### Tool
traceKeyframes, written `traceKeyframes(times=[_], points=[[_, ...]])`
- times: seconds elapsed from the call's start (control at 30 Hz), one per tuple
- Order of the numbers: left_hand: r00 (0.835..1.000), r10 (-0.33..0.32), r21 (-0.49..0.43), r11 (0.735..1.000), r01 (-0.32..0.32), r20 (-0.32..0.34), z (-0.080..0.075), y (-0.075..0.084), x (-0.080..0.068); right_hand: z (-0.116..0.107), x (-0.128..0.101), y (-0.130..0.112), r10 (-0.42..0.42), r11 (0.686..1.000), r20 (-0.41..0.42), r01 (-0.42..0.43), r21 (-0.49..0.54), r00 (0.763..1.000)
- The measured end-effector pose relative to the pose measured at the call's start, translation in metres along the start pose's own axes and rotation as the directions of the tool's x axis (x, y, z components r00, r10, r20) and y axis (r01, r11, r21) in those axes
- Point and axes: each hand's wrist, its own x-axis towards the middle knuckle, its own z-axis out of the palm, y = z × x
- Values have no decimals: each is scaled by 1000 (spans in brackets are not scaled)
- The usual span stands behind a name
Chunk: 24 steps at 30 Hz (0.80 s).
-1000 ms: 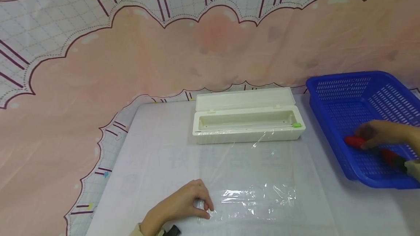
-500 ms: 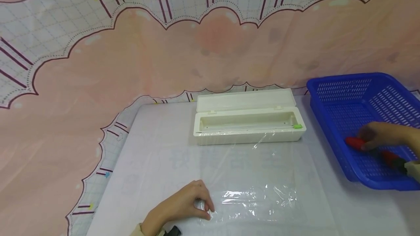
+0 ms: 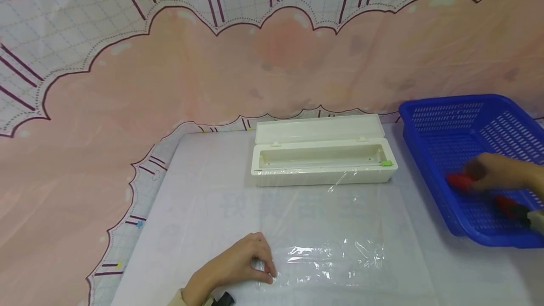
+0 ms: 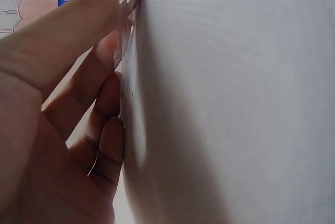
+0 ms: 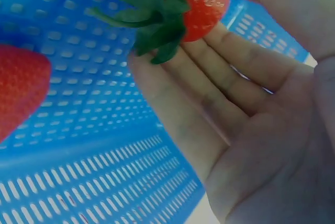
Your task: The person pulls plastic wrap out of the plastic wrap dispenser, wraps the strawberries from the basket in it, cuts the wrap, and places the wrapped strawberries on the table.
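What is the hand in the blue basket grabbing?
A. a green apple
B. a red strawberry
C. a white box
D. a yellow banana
B: the right hand in the blue basket has its fingers around a red strawberry with green leaves, seen close up from the right wrist.

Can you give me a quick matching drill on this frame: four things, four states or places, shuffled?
Things:
1. left hand
2. right hand
3. white box
4. second strawberry

States or places:
A. lid open, at the far side of the table
B. lying loose in the blue basket
C. pressing the cling film
D. holding a strawberry

Pairs: 1-C, 2-D, 3-A, 4-B
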Motion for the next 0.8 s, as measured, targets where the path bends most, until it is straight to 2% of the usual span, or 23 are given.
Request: traceKeyframes(times=[0.1, 0.23, 0.57, 0.8], points=[[1000, 5, 2, 1000, -5, -3, -1, 0, -1, -1, -1, -3, -27, 999, -77, 25, -25, 997], [1000, 5, 5, 1000, -5, -6, -1, 1, 0, -6, -6, -9, -18, 999, -136, 12, -40, 991], [1000, -8, 11, 1000, 8, 4, -2, -1, 2, -22, -14, -25, -1, 994, -236, -25, -107, 972], [1000, -11, 0, 1000, 11, 11, -1, 0, 1, -33, -21, -37, 2, 987, -253, -42, -154, 968]])
